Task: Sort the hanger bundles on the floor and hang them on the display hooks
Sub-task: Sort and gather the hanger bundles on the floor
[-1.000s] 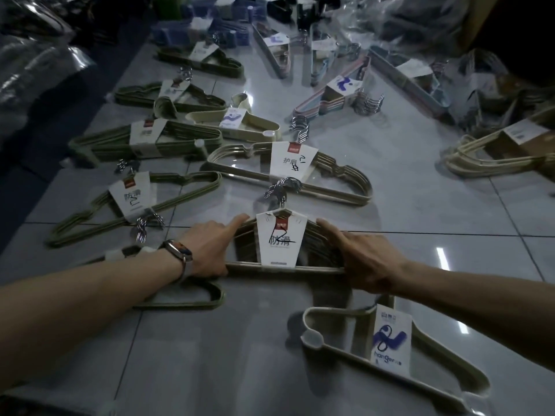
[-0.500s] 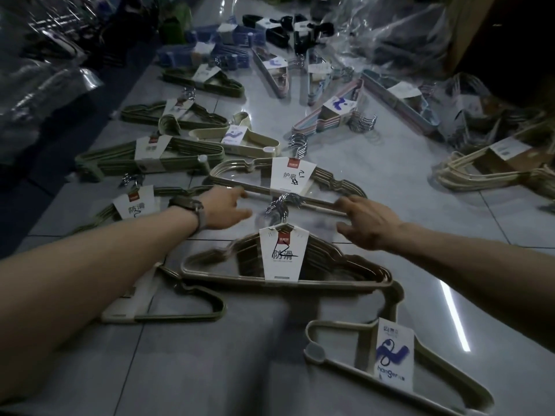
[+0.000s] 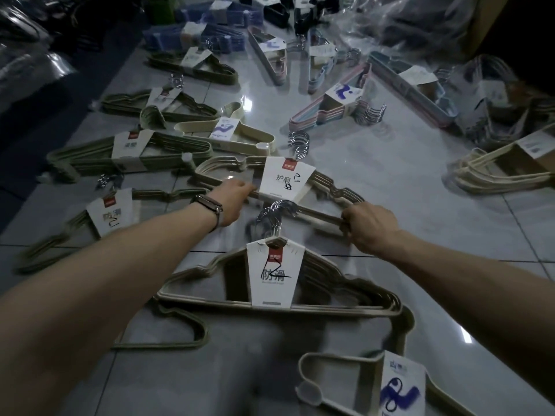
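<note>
Clasping 1 beige hanger bundle (image 3: 285, 180) by its bar in left grip (image 3: 237, 195) and right grip (image 3: 371, 228), both curled round it. Seemingly sorting early, leaving everything on the floor (image 3: 375, 181) unhung.

Counting on the floor (image 3: 390, 187): five olive-green hanger bundles (image 3: 168, 151) are lying at left, two beige hanger bundles (image 3: 271, 280) at centre, three cream hanger bundles (image 3: 225, 135) scattered about, and at least four pastel hanger bundles (image 3: 339, 100) beyond. Blue bundles (image 3: 192, 36) and black bundles (image 3: 276, 12) at the far end are blurring together, so no firm count. Two hands are showing, left hand (image 3: 237, 196) and right hand (image 3: 369, 226), with one wristband (image 3: 210, 207).
</note>
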